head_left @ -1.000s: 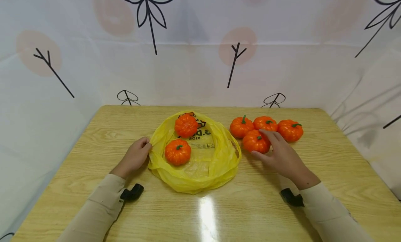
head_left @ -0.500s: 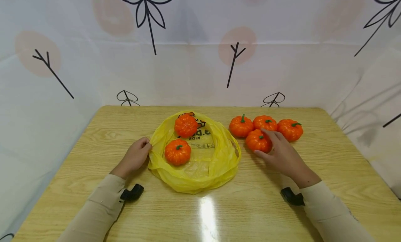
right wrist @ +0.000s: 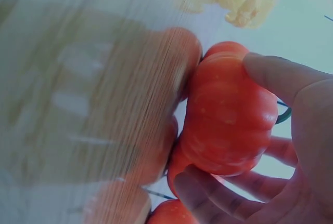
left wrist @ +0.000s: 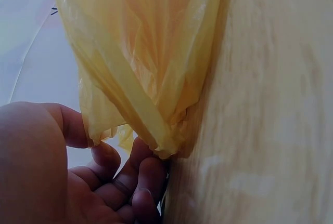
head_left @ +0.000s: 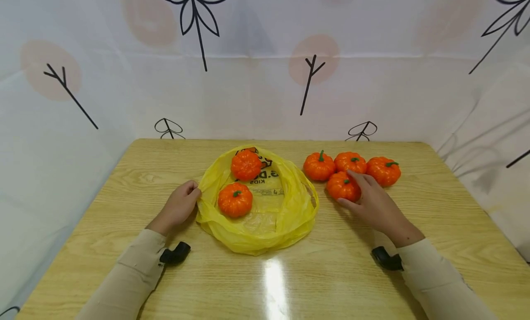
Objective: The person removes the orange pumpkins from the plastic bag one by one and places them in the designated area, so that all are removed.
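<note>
On the left, my left hand (head_left: 178, 207) pinches the rim of a yellow plastic bag (head_left: 298, 214) between thumb and fingers; the left wrist view shows its gathered edge at the fingertips. The bag's mouth is spread wide. Two orange toy pumpkins lie inside: a front pumpkin (head_left: 234, 201) with its green stem up and a back pumpkin (head_left: 246, 165) showing no stem. To the right of the bag, my right hand (head_left: 378, 209) holds another pumpkin (right wrist: 229, 115), thumb on one side and fingers curled round the other, close over the table.
Behind the held pumpkin stand three more: a left pumpkin (head_left: 319, 167), a middle pumpkin (head_left: 350, 162) and a right pumpkin (head_left: 383, 172). All rest on the wooden table (head_left: 223, 288). A patterned white cloth (head_left: 256, 94) hangs along the table's far edge.
The right hand has shifted slightly right, and its pumpkin has moved right with it, away from the bag. The left hand and the bag stay in place.
</note>
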`<state>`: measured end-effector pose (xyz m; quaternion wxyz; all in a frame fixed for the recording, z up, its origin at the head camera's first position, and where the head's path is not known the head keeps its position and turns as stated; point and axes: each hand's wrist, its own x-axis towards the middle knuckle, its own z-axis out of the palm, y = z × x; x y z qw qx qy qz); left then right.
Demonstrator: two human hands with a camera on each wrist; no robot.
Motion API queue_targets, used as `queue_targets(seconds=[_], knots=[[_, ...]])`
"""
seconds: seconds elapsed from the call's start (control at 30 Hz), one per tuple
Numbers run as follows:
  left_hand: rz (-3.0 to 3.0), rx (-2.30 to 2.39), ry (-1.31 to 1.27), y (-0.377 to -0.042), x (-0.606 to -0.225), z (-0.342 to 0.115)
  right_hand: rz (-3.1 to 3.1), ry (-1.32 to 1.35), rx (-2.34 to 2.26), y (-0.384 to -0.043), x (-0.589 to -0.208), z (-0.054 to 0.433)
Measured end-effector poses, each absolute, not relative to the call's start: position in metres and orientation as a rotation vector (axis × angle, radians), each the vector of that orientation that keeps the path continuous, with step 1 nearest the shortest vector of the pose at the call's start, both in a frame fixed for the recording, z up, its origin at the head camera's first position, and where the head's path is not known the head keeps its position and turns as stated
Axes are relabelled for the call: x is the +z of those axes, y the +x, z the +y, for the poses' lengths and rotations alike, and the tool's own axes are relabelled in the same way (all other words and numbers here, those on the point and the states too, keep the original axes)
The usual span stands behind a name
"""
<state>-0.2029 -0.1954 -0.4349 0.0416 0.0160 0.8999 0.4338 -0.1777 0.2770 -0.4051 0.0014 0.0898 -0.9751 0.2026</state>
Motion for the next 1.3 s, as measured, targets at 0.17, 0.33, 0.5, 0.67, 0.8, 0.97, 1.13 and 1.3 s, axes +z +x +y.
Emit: queue_targets(seconds=[0.17, 0.33, 0.5, 0.67, 0.8, 0.97, 1.13, 1.3], knots=[[2.752, 1.325, 0.046, -0.202, -0.434, -0.195, -3.074, 0.277, 0.64, -0.178, -0.405, 0.278], [2.751, 1.331, 0.05, -0.202, -0.433, -0.195, -3.072, 0.282, 0.64, -0.178, -0.405, 0.278], [2.755, 1.331, 0.051, -0.202, -0.433, -0.195, -3.078, 0.275, 0.639, -0.178, -0.405, 0.278], [2.757, 1.323, 0.056, -0.201, -0.433, -0.195, -3.063, 0.285, 0.639, -0.177, -0.405, 0.278], [2.757, 1.324, 0.061, -0.201, -0.432, -0.195, -3.056, 0.287, 0.623, -0.176, -0.405, 0.277], [2.756, 1.328, 0.063, -0.201, -0.432, -0.194, -3.019, 0.293, 0.582, -0.174, -0.404, 0.276], [2.756, 1.323, 0.064, -0.201, -0.431, -0.194, -2.889, 0.317, 0.561, -0.171, -0.404, 0.273], [2.755, 1.322, 0.07, -0.2, -0.431, -0.194, -2.747, 0.329, 0.601, -0.169, -0.403, 0.265]])
